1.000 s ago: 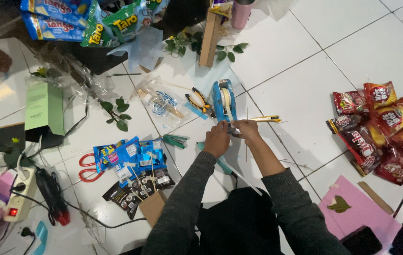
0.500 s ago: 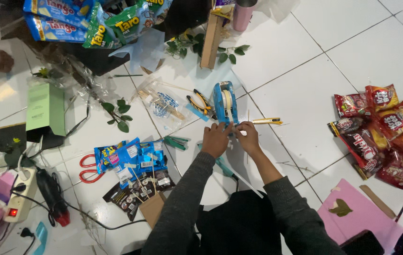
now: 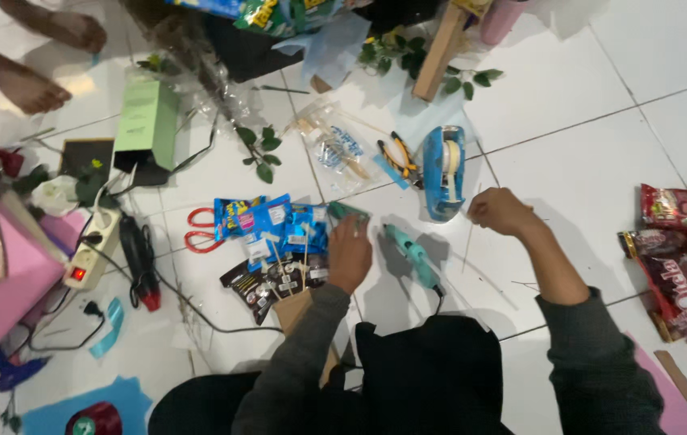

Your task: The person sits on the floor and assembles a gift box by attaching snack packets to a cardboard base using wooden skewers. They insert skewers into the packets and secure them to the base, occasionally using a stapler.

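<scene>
Both hands work low over the tiled floor: the left hand (image 3: 349,256) rests, fingers spread, beside blue snack packets (image 3: 275,228). Pinching a thin wooden skewer (image 3: 469,234), the right hand (image 3: 501,212) hovers near a blue tape dispenser (image 3: 445,171).

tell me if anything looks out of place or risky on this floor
A teal glue gun lies on the tiles between the left hand and right hand, its cord trailing under the person. Bare feet stand near the clutter.

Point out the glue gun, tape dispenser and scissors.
glue gun (image 3: 409,251), head view, on its teal barrel.
tape dispenser (image 3: 443,171), head view, on its blue body beside the roll.
scissors (image 3: 200,229), head view, on the red handle loops.
</scene>
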